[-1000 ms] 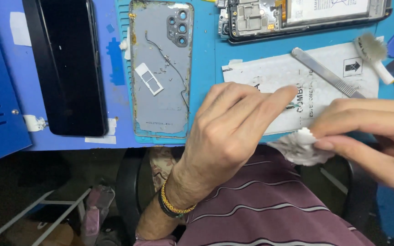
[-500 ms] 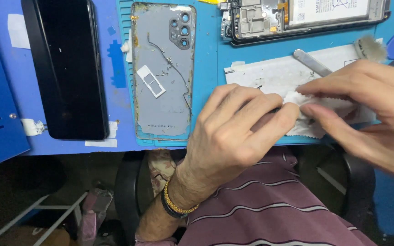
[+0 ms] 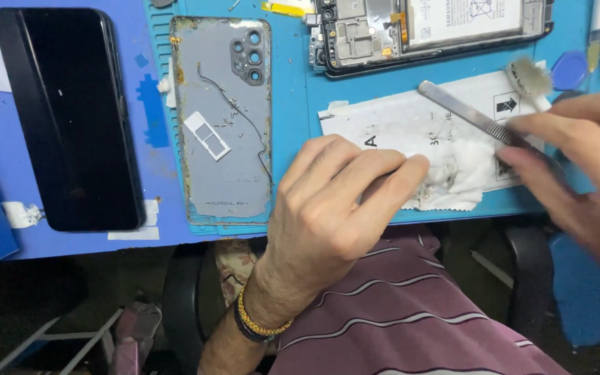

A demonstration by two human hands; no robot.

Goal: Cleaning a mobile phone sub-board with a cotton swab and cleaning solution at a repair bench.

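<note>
The right hand [image 3: 578, 160] has left the crumpled wipe [image 3: 453, 173] and now grasps the metal tweezers [image 3: 467, 114]; the left hand [image 3: 335, 201], fingers loosely curled and empty, presses the paper sheet [image 3: 397, 125] beside it.

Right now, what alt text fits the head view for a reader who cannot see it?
The left hand presses a white paper sheet on a blue mat, while the right hand grips metal tweezers. A grey phone back cover, black phone and opened phone lie nearby.
</note>
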